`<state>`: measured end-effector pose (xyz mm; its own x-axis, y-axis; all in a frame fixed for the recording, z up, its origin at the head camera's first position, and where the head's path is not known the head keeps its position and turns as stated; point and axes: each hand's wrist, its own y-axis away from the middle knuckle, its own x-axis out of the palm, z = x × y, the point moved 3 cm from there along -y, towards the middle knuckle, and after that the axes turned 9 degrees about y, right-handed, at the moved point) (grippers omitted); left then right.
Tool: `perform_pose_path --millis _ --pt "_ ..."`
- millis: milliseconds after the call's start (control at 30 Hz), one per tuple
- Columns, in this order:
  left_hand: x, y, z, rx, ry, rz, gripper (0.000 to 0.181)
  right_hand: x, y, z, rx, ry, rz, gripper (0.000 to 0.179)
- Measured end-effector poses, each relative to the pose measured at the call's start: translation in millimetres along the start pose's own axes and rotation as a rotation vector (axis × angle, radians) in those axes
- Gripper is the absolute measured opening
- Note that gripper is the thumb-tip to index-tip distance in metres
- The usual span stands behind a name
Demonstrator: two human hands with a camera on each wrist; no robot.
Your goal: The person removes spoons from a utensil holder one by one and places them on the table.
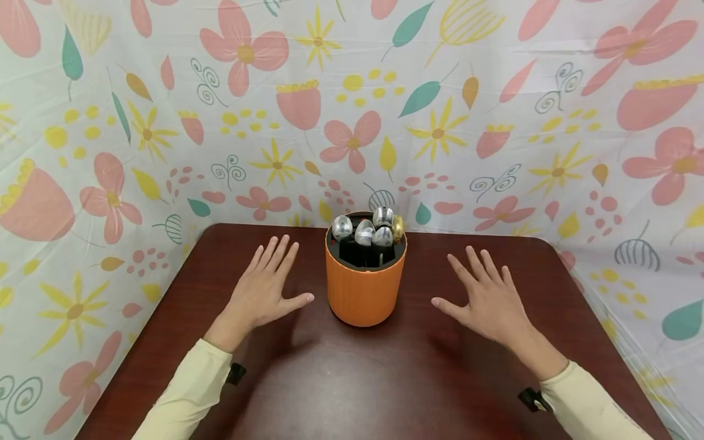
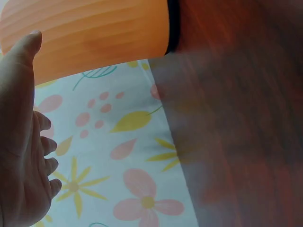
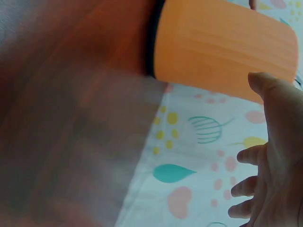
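Note:
An orange round holder (image 1: 364,293) with a black insert stands upright near the back of the table. Several shiny rounded metal ends, perhaps of utensils, stick up inside it; a silver one (image 1: 342,227) is at the left and a gold one (image 1: 398,227) at the right. To the holder's left, my left hand (image 1: 261,290) is spread with straight fingers, apart from it and holding nothing. My right hand (image 1: 491,299) is spread likewise on the other side, also apart from the holder. Both wrist views show the holder's orange side (image 2: 104,38) beyond the thumb.
The dark reddish-brown table (image 1: 341,385) has rounded back corners. A white cloth (image 1: 352,79) printed with flowers and leaves hangs behind it and along both sides. A small black device (image 1: 235,373) sits at the left wrist, and another (image 1: 533,400) at the right.

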<state>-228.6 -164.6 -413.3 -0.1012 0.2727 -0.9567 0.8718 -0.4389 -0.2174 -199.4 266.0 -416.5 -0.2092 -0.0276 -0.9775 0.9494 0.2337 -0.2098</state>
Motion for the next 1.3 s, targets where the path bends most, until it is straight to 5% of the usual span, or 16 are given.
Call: perform_pose_path --millis 267,500,667,967,1300 --pt "-18.4 -9.7 -4.1 0.096 0.041 0.012 0.102 -34 -11.1 -1 -0.017 -0.016 -0.02 0.096" --pt "-34.4 -17.8 -7.3 0.162 0.232 0.01 0.095 -58 -22.8 5 -0.005 -0.062 -0.007 0.096" --pt "-41.2 -23.4 -8.3 0.141 0.375 -0.006 0.087 -72 -31.1 10 -0.014 -0.079 -0.014 0.093" --pt "-46.6 -46.5 -21.3 0.119 0.59 0.018 0.076 -90 -48.1 20 -0.079 -0.178 -0.146 0.076" --pt "-36.6 -61.4 -25.0 0.088 0.865 0.013 0.067 -103 -64.8 28 -0.128 -0.359 -0.199 0.061"
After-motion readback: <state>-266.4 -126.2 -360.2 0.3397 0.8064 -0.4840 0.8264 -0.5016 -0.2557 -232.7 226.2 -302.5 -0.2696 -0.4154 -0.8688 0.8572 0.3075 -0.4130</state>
